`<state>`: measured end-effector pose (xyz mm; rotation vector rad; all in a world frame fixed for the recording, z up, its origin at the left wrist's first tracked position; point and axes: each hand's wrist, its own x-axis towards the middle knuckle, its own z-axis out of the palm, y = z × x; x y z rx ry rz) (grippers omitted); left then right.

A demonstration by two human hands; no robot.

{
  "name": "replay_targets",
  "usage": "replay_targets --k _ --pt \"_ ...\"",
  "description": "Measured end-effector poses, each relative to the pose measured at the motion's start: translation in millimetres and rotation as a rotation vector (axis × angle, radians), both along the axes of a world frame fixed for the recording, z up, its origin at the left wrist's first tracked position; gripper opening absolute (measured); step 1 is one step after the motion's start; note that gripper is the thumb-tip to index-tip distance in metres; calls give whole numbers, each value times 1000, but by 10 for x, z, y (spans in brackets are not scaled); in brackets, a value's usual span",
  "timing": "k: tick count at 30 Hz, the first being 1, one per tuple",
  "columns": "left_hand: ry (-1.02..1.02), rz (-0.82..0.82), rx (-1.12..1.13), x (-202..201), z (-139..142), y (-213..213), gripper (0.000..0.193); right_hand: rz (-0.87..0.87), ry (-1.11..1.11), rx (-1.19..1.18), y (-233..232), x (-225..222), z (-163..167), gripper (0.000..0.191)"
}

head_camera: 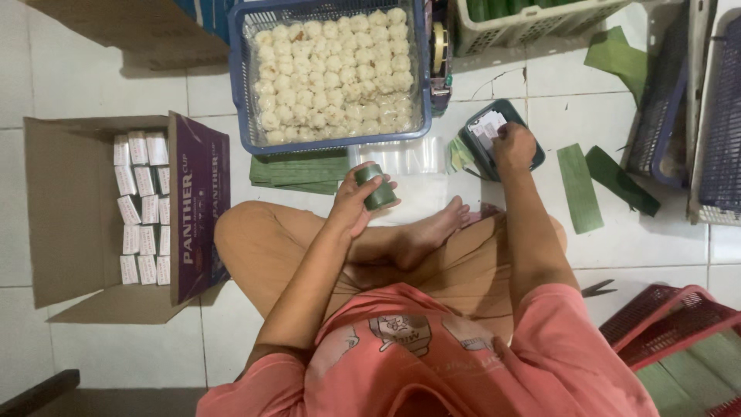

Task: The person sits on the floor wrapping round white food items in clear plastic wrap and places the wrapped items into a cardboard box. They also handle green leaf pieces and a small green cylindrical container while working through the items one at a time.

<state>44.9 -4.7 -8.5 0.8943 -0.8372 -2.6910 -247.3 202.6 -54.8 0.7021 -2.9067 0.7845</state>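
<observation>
My left hand (pixel 353 202) grips a small roll wrapped in green leaf (pixel 375 188), held above my crossed legs. My right hand (pixel 513 147) reaches forward into a dark green tray (pixel 534 158) that holds small white paper labels (pixel 488 127), fingers curled on them. Ahead stands a blue basket (pixel 241 93) lined with plastic and filled with several round white cakes (pixel 333 73). A stack of cut green leaf strips (pixel 297 171) lies in front of the basket, beside clear plastic sheets (pixel 401 158).
An open cardboard box (pixel 73 224) with several white-wrapped packs sits at my left. Loose leaf strips (pixel 579 188) lie on the tiled floor at right, near blue crates (pixel 722 116), a white basket (pixel 532 27), red baskets (pixel 671 324) and scissors (pixel 598 289).
</observation>
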Motion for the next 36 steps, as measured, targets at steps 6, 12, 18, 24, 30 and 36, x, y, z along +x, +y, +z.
replay_targets --k 6,12,18,24,30,36 --pt "23 32 -40 -1 119 -77 54 -67 -9 59 25 -8 44 16" --pt "28 102 -181 -48 90 -133 53 -80 -43 121 87 -39 72 14" --pt "129 224 -432 -3 -39 -284 59 -58 -85 -345 23 219 497 21" --pt "151 225 -391 68 83 -365 55 557 -936 -518 -512 1394 1119 17" --pt "358 193 -363 295 240 -429 63 418 -1029 -770 -1050 1812 1264 22" --pt "328 241 -361 381 261 -447 68 342 -918 -757 -1373 1753 1220 17"
